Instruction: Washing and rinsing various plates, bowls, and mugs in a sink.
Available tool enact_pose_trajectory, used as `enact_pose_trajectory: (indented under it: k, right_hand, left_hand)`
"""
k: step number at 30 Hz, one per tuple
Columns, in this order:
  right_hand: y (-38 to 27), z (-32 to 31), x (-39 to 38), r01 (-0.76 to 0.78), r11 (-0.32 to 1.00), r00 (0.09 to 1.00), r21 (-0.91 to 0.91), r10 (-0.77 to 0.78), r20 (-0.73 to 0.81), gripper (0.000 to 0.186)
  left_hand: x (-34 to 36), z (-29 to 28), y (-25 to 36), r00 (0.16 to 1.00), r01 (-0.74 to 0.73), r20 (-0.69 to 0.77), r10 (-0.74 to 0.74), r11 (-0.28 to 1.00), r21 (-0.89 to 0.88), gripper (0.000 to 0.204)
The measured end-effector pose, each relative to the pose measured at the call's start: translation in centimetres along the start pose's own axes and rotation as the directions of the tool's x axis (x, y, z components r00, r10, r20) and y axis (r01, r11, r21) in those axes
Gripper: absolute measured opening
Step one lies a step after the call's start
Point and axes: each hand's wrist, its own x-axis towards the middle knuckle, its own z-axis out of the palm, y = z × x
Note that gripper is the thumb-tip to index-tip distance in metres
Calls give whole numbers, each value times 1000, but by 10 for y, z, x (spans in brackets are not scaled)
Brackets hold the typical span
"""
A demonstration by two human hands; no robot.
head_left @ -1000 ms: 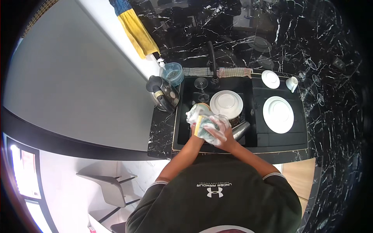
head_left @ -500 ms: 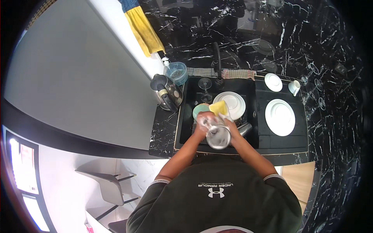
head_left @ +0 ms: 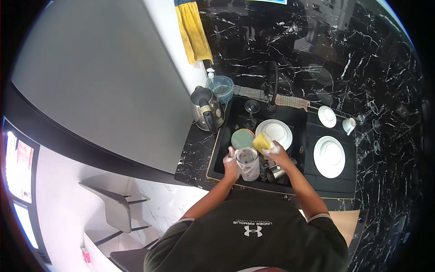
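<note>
Left hand [head_left: 231,167] clamped on tall clear glass vessel [head_left: 249,170], suds-smeared, at black sink's [head_left: 297,121] near side. Right hand [head_left: 278,154], apart from left, grips soapy yellow sponge [head_left: 261,142] just beside it. White-veined black counter [head_left: 188,168]; kettle [head_left: 207,110] left, white plate [head_left: 329,157] right. Grey chair [head_left: 117,213] lower left.

- The yellow sponge [head_left: 261,142] hides part of the white plates [head_left: 278,130].
- The right forearm [head_left: 304,188] partly covers a metal vessel [head_left: 274,174].
- The upper edge cuts off the yellow towel [head_left: 195,34].
- The blue tub's [head_left: 228,96] contents are too small to tell.
</note>
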Motion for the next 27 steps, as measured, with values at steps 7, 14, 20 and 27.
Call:
enact_pose_trajectory:
  k: [7, 14, 20, 27]
  right_hand:
    - [-56, 43, 115, -145, 910, 958, 388, 31, 285, 54]
    - [-68, 113, 255, 643, 668, 747, -374, -656, 114, 47]
    - [-32, 106, 264, 58, 849, 992, 525, -110, 68, 43]
    - [74, -20, 171, 294, 936, 956, -192, -289, 53, 32]
  left_hand:
    - [16, -57, -60, 994, 23, -109, -6, 987, 158, 28]
    - [35, -63, -75, 998, 12, -66, -5, 994, 110, 21]
    - [50, -45, -69, 989, 135, -79, -125, 983, 127, 22]
    - [85, -47, -97, 986, 162, -22, -162, 950, 266, 21]
